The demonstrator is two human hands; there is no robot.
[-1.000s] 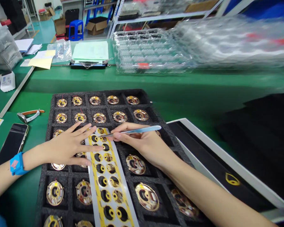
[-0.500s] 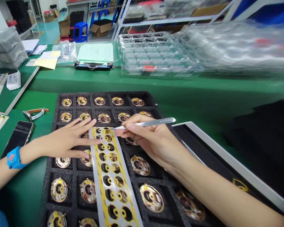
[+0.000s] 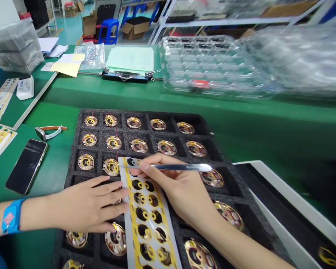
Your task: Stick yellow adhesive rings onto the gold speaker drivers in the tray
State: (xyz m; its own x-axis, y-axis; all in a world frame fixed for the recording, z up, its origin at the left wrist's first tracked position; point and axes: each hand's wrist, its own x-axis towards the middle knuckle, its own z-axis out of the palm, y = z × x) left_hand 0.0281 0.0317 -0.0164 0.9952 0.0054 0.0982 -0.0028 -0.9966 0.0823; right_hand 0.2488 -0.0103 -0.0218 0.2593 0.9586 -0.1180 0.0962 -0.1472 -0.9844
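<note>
A black foam tray (image 3: 154,114) holds round gold parts in square compartments. Across it lies a white and yellow sticker sheet (image 3: 149,224) with rows of dark round cutouts. My left hand (image 3: 92,203) rests flat, fingers spread, its fingertips on the sheet's left edge. Pinched in my right hand (image 3: 176,186) are metal tweezers (image 3: 182,167), lying nearly level and pointing left. Their tip is over the sheet's top left edge, beside a gold part (image 3: 111,166). Whether the tip grips anything is too small to tell.
Left of the tray lie a phone (image 3: 27,166) and a wristwatch (image 3: 50,133). Behind are a clipboard (image 3: 130,61) and clear plastic trays (image 3: 207,67). A white-edged black box (image 3: 291,209) stands at the right; more sticker sheets (image 3: 1,99) are at the far left.
The view has shifted, moving the scene rightward. My left hand is lower along the sheet. The tweezers' tip has gone from the sheet's top cutouts to its left edge.
</note>
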